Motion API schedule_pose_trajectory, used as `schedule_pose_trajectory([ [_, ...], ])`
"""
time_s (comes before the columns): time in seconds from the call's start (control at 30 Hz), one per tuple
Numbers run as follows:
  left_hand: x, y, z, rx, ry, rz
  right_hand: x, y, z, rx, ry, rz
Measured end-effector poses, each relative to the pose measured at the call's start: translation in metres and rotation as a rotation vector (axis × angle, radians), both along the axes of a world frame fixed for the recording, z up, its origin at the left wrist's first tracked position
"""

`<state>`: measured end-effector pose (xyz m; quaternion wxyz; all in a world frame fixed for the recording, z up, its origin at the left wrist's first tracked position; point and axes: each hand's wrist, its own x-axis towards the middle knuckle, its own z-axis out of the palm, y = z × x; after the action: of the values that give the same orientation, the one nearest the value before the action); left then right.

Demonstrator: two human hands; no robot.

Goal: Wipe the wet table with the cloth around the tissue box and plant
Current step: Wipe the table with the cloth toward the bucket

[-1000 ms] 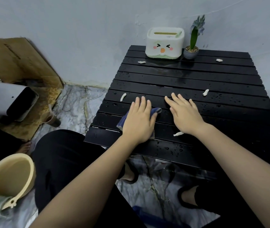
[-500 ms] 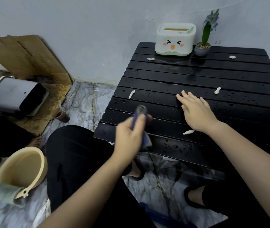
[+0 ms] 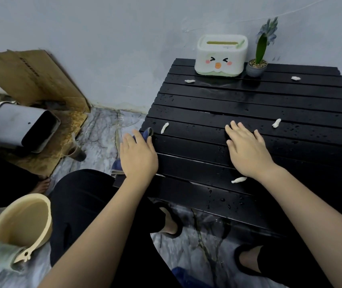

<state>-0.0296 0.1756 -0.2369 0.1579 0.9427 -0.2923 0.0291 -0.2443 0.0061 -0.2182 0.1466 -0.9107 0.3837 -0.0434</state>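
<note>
Far left on the floor: cream bucket [image 3: 20,227], grey bin [image 3: 18,126] tipped on its side, cardboard [image 3: 32,77] leaning on the wall. Left hand [image 3: 139,156] at the tabletop's [image 3: 249,100] left edge, grasping the blue cloth [image 3: 147,133], which hangs partly off the edge. Right hand [image 3: 246,151] released, flat on wet slats. White scraps [image 3: 164,128] scattered across the slats. Tissue box [image 3: 221,55] at the far edge, plant [image 3: 257,65] just beside it on the right.

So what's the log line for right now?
left hand: on blue cloth, table's left edge | right hand: flat on wet table
</note>
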Motion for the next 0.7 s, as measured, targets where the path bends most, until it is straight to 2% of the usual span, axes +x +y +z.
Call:
schedule_pose_trajectory([
  [0.27, 0.014, -0.075, -0.007, 0.055, -0.082, -0.060, 0.000, -0.002, 0.004, 0.011, 0.008, 0.006],
  [0.47, -0.033, -0.130, 0.009, 0.040, -0.084, -0.364, -0.007, -0.005, 0.004, 0.049, -0.026, 0.011],
  [0.5, -0.046, -0.136, 0.014, -0.003, -0.055, -0.427, -0.009, -0.005, 0.004, 0.049, -0.033, 0.002],
  [0.57, -0.070, -0.145, 0.024, -0.119, 0.123, -0.508, -0.014, -0.005, 0.004, 0.049, -0.039, -0.021],
  [0.7, -0.083, -0.162, 0.035, -0.335, 0.545, -0.484, -0.024, -0.004, 0.005, 0.052, -0.032, -0.042],
])
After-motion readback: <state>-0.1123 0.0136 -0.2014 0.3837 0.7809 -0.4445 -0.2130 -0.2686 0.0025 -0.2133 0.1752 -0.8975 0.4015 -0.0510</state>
